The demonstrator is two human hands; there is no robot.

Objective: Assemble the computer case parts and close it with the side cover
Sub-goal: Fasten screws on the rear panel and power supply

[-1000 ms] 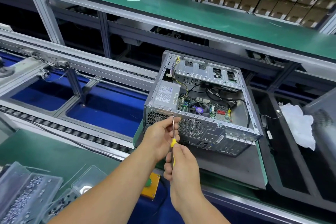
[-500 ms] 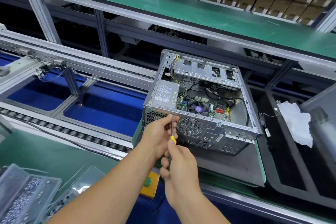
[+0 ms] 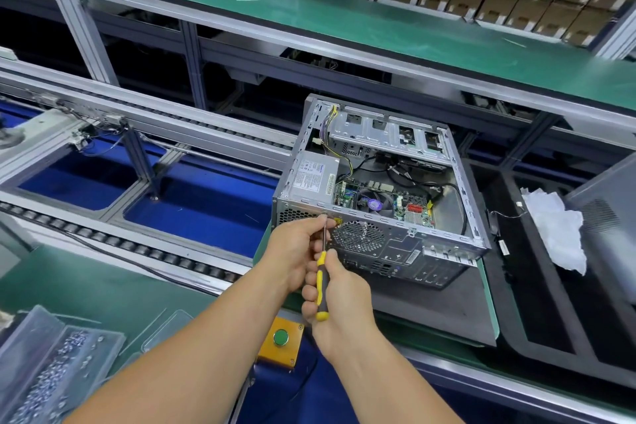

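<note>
The case [image 3: 378,196] lies open-side up just beyond both hands. The right hand [image 3: 339,303] grips the screwdriver [image 3: 321,282], whose shaft points up at the case's near top edge; the left hand [image 3: 299,248] pinches that shaft nearest the case.

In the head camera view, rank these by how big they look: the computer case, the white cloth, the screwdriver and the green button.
Largest to smallest, as they appear:
1. computer case
2. white cloth
3. screwdriver
4. green button

The cloth lies about as far away as the case, while the screwdriver and button sit nearer the camera, yet still look smaller.
</note>
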